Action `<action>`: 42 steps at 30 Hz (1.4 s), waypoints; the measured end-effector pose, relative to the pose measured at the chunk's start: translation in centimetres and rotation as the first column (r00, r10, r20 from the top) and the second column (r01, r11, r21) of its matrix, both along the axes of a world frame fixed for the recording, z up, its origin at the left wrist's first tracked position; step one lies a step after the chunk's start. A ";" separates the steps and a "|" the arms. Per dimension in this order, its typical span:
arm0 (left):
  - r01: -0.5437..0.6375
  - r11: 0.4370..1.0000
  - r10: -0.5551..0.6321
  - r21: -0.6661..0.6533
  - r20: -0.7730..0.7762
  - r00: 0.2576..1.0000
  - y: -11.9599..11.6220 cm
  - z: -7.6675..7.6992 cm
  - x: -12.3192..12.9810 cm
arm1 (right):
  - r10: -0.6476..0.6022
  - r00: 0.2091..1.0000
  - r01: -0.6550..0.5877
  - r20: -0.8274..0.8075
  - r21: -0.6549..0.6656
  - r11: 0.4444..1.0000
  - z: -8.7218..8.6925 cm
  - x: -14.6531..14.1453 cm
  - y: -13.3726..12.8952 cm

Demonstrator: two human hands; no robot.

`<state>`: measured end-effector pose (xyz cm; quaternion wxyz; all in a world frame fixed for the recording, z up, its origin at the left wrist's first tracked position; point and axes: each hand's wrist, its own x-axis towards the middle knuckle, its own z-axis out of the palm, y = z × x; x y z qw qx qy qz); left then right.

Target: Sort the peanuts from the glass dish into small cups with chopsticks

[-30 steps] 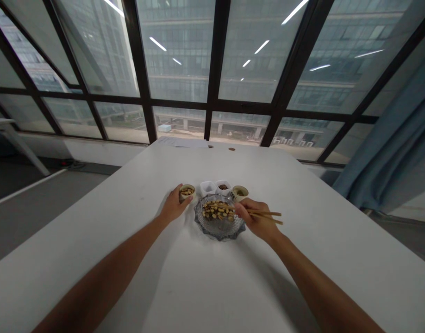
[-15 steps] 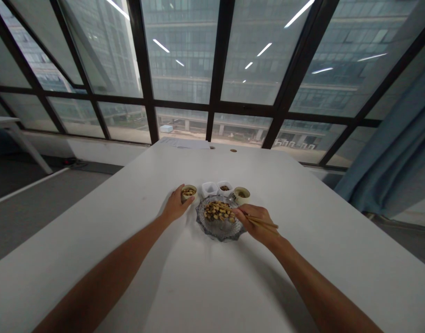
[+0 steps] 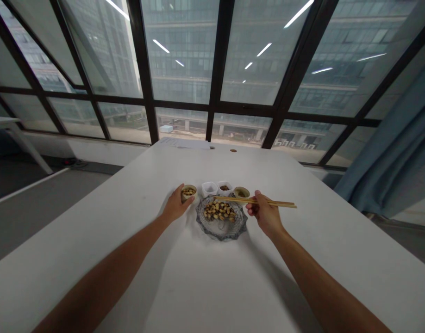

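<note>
My left hand (image 3: 176, 203) is wrapped round a small round cup (image 3: 189, 198) that stands on the table with nut-like pieces inside. In my right hand (image 3: 264, 212) is a pair of wooden chopsticks (image 3: 280, 203), held almost level. Their tips reach left over the far rim of a scalloped glass bowl (image 3: 221, 236). Whether the tips pinch anything is too small to tell. Several pale brown nut-like pieces (image 3: 219, 211) lie in the bowl. Behind it stand a white square dish (image 3: 209, 188), a second white dish (image 3: 224, 186) with dark bits, and another round cup (image 3: 240, 191).
The white table (image 3: 184, 286) stretches towards large framed windows. Sheets of paper (image 3: 190, 144) and a small brown round thing (image 3: 233, 150) lie at its far end. A blue curtain (image 3: 389, 152) hangs at the right, and another table (image 3: 11, 121) stands at the left.
My right hand has risen and moved right, away from the bowl's contents. The chopsticks have lifted off the pieces and swung nearly level. My left hand and its cup stay put.
</note>
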<state>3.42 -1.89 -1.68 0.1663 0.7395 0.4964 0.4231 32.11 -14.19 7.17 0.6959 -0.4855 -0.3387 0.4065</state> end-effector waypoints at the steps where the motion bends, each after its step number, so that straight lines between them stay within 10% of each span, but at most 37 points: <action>1: 0.000 1.000 0.000 0.001 -0.004 1.000 0.0 -0.1 0.0 | 0.001 1.000 -0.002 -0.008 -0.007 1.000 -0.1 0.1 0.1; 14: -0.001 0.999 0.000 -0.033 -0.030 1.000 -0.4 0.4 0.0 | -0.034 0.967 0.020 0.252 0.058 0.998 -0.3 -0.2 -0.3; 31: 0.033 0.998 -0.037 0.053 0.070 0.997 -1.2 1.7 -0.1 | -0.024 0.975 -0.004 -0.222 -0.124 0.992 -1.4 1.9 1.3; 42: -0.065 0.982 0.061 -0.179 -0.026 0.998 1.1 3.0 -0.3 | -0.149 0.968 0.155 -0.202 0.018 0.988 -1.0 3.4 1.7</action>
